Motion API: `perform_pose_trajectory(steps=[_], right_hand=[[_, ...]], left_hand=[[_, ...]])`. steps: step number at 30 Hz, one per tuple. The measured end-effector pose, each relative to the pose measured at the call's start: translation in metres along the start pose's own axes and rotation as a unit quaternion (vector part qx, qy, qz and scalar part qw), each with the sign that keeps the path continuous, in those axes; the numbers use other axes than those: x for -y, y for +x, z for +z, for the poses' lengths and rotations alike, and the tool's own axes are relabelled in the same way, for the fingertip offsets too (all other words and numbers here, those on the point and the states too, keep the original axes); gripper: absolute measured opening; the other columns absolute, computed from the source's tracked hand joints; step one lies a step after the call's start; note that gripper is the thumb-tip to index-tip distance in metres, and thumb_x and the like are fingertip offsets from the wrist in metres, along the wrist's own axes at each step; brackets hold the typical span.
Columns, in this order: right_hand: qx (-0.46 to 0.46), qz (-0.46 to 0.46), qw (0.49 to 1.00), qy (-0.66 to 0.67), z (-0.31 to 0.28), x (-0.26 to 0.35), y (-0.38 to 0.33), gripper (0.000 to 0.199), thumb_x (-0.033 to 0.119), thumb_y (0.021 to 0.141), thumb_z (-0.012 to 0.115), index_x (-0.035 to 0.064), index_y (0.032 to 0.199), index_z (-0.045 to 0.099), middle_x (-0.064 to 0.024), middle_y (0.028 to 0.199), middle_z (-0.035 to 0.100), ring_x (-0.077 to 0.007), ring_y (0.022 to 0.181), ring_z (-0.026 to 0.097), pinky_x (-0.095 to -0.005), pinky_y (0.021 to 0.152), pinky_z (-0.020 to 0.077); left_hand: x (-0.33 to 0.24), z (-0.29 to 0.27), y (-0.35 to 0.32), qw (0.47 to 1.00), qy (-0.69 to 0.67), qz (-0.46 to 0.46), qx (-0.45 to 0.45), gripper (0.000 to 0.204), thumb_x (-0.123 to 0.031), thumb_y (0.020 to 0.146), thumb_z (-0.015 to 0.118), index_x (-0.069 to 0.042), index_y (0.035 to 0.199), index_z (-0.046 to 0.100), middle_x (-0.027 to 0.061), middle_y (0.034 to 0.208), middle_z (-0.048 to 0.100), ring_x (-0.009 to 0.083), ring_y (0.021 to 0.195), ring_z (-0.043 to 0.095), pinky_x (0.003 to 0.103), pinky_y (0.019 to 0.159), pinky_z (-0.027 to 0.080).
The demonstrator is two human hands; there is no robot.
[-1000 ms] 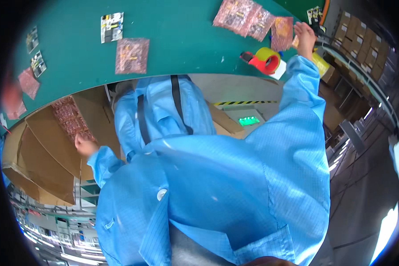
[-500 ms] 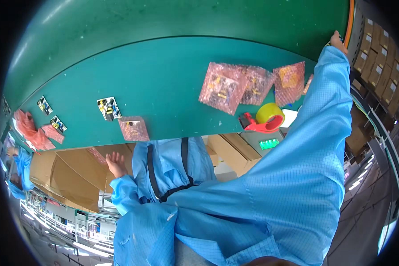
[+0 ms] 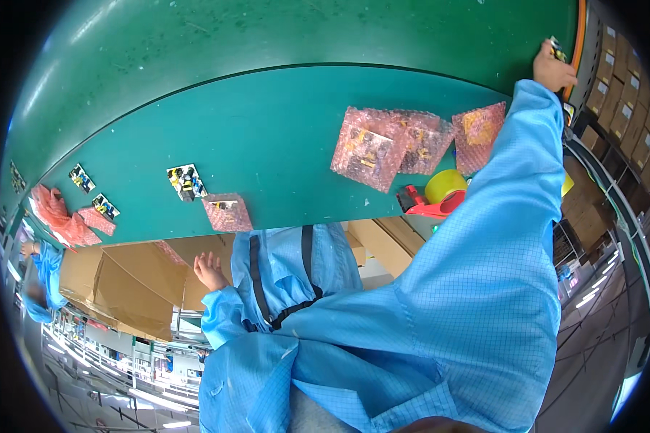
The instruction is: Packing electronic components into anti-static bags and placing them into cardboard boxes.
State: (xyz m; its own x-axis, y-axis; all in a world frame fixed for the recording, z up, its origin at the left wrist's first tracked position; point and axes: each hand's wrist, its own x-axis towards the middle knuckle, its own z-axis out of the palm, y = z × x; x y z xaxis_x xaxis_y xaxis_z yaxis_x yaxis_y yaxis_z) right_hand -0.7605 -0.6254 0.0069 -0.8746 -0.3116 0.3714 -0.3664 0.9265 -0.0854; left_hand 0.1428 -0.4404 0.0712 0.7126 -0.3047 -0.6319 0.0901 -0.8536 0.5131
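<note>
So, only the head view to go on, and it's a wide fisheye looking down over a green conveyor belt (image 3: 267, 130) that curves across the frame.

Right hand (image 3: 552, 66) is stretched way out to the far right end of the belt, fingers closed on a small circuit board (image 3: 557, 49) right up against the orange edge rail (image 3: 578, 36). The grip looks like a fingertip pinch at full arm's reach, so I'd say the board could slip out or knock against that rail if it's tugged at an angle. The blue sleeve also passes right over the yellow tape roll (image 3: 444, 186) in its red dispenser (image 3: 426, 206) and the pink bubble-wrap pouches (image 3: 393, 144), so dragging the arm low could sweep one of those off the near edge.

Left hand (image 3: 211, 270) is down low beside the open cardboard box (image 3: 123, 281), fingers spread, holding nothing as far as I can tell. It hangs just under the belt's near edge, below a wrapped pouch (image 3: 227, 213) that sits close to that edge. A bump from below might tip it into the box or onto the floor.

Further left there are bare boards (image 3: 186, 180) lying on the belt, and another person's sleeve (image 3: 45, 278) near a pile of pink wrap (image 3: 54, 213). Unwrapped boards riding loose could slide into each other.
</note>
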Motion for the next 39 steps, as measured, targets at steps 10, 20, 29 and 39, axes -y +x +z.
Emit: perform_pose_trajectory(steps=[10,20,29,39], right_hand=[[0.023,-0.065,0.996,-0.056,-0.010,0.005,-0.031,0.091,0.077,0.063,0.057,-0.0028,0.105,0.056,-0.0227,0.109,0.055,-0.0406,0.106,0.050,-0.0527,0.086,0.0430],[0.168,-0.375,0.868,0.279,-0.164,0.145,-0.142,0.060,0.043,0.074,0.073,-0.0044,0.108,0.060,-0.0170,0.095,0.066,-0.0282,0.084,0.064,-0.0359,0.077,0.0487],[0.316,-0.676,0.630,0.215,-0.249,0.214,-0.383,0.074,0.038,0.071,0.071,0.0037,0.130,0.041,-0.0124,0.130,0.045,-0.0278,0.120,0.043,-0.0443,0.100,0.0331],[0.156,-0.673,0.657,0.302,-0.325,0.193,-0.445,0.059,0.029,0.079,0.066,0.0085,0.130,0.042,-0.0109,0.121,0.051,-0.0264,0.110,0.050,-0.0408,0.095,0.0385]], left_hand=[[0.019,-0.018,-0.001,0.997,-0.023,0.022,0.063,0.040,-0.031,0.093,0.051,-0.011,0.126,0.042,0.0095,0.122,0.051,0.0280,0.103,0.057,0.040,0.080,0.048],[0.034,-0.031,-0.001,0.991,-0.116,-0.029,0.057,0.031,-0.019,0.091,0.054,-0.011,0.119,0.044,0.0100,0.107,0.059,0.0253,0.087,0.061,0.038,0.069,0.051],[0.010,-0.022,-0.006,0.988,-0.120,-0.040,0.085,0.031,-0.020,0.090,0.053,-0.013,0.119,0.044,0.0104,0.116,0.055,0.0245,0.093,0.058,0.036,0.076,0.048],[0.000,-0.051,0.024,0.936,-0.304,-0.044,0.169,0.044,-0.027,0.093,0.050,-0.008,0.131,0.037,0.0142,0.128,0.049,0.0282,0.105,0.055,0.039,0.087,0.046]])
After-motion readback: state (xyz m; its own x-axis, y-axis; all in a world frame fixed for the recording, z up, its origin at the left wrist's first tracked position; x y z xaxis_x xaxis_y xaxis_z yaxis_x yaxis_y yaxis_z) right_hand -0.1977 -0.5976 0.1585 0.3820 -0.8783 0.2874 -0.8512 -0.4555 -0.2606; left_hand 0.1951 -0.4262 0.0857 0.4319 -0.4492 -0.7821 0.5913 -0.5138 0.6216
